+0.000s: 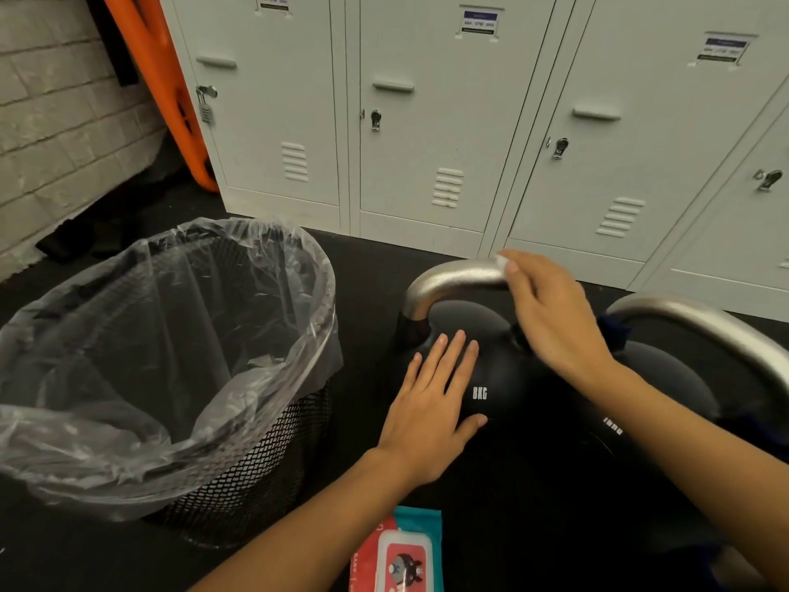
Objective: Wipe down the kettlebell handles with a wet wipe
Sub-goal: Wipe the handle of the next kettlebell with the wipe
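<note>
While the left hand [431, 403] lies flat with straight fingers on the black body of the near kettlebell [504, 378], steadying it, the right hand [550, 318] curls over the top of its silver handle [452, 279], pressing a white wet wipe [504, 261] there. Best, I judge, to wrap the wipe fully round the bar and slide down both curves, underside too. A second kettlebell's handle [700, 322] waits on the right.
</note>
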{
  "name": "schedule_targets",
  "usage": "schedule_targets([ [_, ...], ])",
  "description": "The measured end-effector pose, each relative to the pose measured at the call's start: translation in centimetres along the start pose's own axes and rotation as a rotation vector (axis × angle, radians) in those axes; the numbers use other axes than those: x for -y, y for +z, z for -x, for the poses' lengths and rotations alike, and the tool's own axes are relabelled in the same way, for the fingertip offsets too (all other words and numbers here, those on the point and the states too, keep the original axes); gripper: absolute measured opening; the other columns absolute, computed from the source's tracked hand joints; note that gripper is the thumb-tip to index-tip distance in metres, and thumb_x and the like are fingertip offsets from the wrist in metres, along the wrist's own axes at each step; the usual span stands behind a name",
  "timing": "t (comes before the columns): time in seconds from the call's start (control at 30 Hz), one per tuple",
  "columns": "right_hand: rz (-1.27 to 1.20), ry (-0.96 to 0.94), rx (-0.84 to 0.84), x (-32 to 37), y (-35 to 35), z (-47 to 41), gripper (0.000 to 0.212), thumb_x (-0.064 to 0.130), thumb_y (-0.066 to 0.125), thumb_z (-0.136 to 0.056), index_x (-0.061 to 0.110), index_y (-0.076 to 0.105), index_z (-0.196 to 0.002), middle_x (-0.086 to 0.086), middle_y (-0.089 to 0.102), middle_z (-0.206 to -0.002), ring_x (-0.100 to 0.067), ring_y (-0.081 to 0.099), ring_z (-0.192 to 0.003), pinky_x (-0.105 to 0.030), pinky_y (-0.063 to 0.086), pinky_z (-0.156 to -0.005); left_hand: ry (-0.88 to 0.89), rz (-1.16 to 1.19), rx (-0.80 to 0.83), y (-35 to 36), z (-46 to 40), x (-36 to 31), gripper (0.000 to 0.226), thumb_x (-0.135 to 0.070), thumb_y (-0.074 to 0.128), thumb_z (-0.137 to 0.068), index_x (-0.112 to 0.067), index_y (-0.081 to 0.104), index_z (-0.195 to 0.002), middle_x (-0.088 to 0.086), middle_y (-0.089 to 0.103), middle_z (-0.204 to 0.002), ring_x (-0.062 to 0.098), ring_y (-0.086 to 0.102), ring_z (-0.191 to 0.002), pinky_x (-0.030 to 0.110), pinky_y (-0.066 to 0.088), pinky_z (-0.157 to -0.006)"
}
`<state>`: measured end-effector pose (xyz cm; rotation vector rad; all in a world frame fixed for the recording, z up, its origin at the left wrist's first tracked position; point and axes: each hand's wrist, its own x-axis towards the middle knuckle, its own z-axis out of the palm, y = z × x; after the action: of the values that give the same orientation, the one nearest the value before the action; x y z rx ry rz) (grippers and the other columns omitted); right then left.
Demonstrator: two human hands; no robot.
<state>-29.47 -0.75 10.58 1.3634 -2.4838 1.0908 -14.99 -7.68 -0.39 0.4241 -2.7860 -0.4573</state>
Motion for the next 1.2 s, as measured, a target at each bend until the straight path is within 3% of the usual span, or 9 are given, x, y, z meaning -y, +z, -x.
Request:
schedule_targets([
  [0.13, -0.331, 0.535, -0.062, -0.6, -0.2, -0.4, 0.034, 0.04, 0.033, -0.104, 0.017, 0.059, -0.1, -0.004, 0.058, -0.094, -0.022, 0.05, -0.093, -0.033, 0.032, -0.083, -0.001, -0.02, 0.003, 0.0, 0.1, 0.1, 0.083, -0.049, 0.042, -0.097, -0.028, -0.021, -0.147, -0.008, -0.025, -0.156, 0.011, -0.025, -0.143, 0.033, -0.013, -0.115],
  [0.33, -0.906, 1.07, -0.194, -1.1, 1.0, 0.5, 0.035, 0.035, 0.041, -0.103, 0.017, 0.056, -0.129, -0.002, 0.056, -0.112, -0.015, 0.048, -0.104, -0.026, 0.031, -0.091, -0.009, -0.027, 0.01, 0.1, -0.2, 0.0, 0.082, -0.051, 0.041, -0.097, -0.029, -0.022, -0.146, -0.01, -0.027, -0.154, 0.011, -0.027, -0.142, 0.033, -0.017, -0.112],
  [0.43, -0.793, 0.987, -0.218, -0.3, 1.2, -0.2, 0.032, 0.038, 0.039, -0.102, 0.02, 0.059, -0.119, 0.002, 0.055, -0.093, -0.016, 0.05, -0.096, -0.028, 0.036, -0.084, -0.013, -0.026, 0.004, 0.3, -0.1, 0.0, 0.082, -0.051, 0.04, -0.097, -0.03, -0.022, -0.146, -0.009, -0.027, -0.154, 0.011, -0.029, -0.142, 0.032, -0.017, -0.112],
  [0.53, -0.464, 0.576, -0.167, 1.5, 0.8, -0.5, 0.034, 0.041, 0.036, -0.101, 0.025, 0.065, -0.108, 0.005, 0.057, -0.091, -0.015, 0.055, -0.095, -0.029, 0.042, -0.084, -0.018, -0.016, 0.009, 0.3, -0.1, 0.0, 0.083, -0.051, 0.041, -0.097, -0.03, -0.022, -0.146, -0.009, -0.027, -0.155, 0.011, -0.029, -0.141, 0.033, -0.016, -0.114],
  [0.67, 0.056, -0.026, 0.031, 3.6, 1.9, 0.4, 0.046, 0.04, 0.025, -0.106, 0.023, 0.056, -0.134, 0.003, 0.054, -0.138, -0.018, 0.035, -0.14, -0.041, 0.012, -0.119, -0.019, -0.01, 0.027, 0.2, -0.1, 0.0, 0.08, -0.052, 0.04, -0.097, -0.028, -0.016, -0.148, -0.005, -0.021, -0.157, 0.012, -0.025, -0.143, 0.038, -0.01, -0.119],
  [0.8, 0.45, -0.328, 0.179, 3.9, 4.0, 2.1, 0.062, 0.051, 0.009, -0.101, 0.025, 0.032, -0.152, 0.001, 0.026, -0.161, -0.017, 0.008, -0.151, -0.043, -0.007, -0.121, -0.002, -0.024, 0.032, 0.1, -0.1, 0.2, 0.073, -0.054, 0.038, -0.097, -0.022, 0.005, -0.154, 0.003, 0.0, -0.161, 0.014, -0.012, -0.147, 0.04, -0.004, -0.121],
  [1.0, 0.259, -0.035, 0.019, 1.2, 2.9, 1.8, 0.054, 0.049, 0.014, -0.104, 0.032, 0.016, -0.155, 0.005, 0.015, -0.164, -0.01, -0.001, -0.151, -0.041, -0.007, -0.12, 0.016, -0.01, 0.01, 0.1, -0.1, 0.4, 0.08, -0.051, 0.041, -0.097, -0.027, -0.014, -0.15, -0.006, -0.021, -0.158, 0.011, -0.026, -0.143, 0.035, -0.01, -0.118],
  [1.13, -0.143, 0.288, -0.095, -0.4, 2.3, 2.1, 0.049, 0.049, 0.018, -0.104, 0.031, 0.032, -0.148, 0.004, 0.034, -0.153, -0.013, 0.025, -0.144, -0.041, 0.008, -0.122, 0.006, -0.019, 0.004, 0.0, 0.0, 0.2, 0.082, -0.051, 0.041, -0.097, -0.028, -0.019, -0.148, -0.007, -0.025, -0.156, 0.01, -0.027, -0.142, 0.033, -0.013, -0.115],
  [1.2, -0.324, 0.447, -0.107, -0.5, 1.9, 2.3, 0.047, 0.049, 0.017, -0.105, 0.028, 0.039, -0.14, 0.001, 0.043, -0.141, -0.015, 0.041, -0.126, -0.032, 0.025, -0.107, 0.004, -0.032, 0.005, 0.0, 0.0, 0.2, 0.082, -0.051, 0.04, -0.097, -0.028, -0.02, -0.147, -0.007, -0.026, -0.155, 0.011, -0.028, -0.142, 0.032, -0.014, -0.115],
])
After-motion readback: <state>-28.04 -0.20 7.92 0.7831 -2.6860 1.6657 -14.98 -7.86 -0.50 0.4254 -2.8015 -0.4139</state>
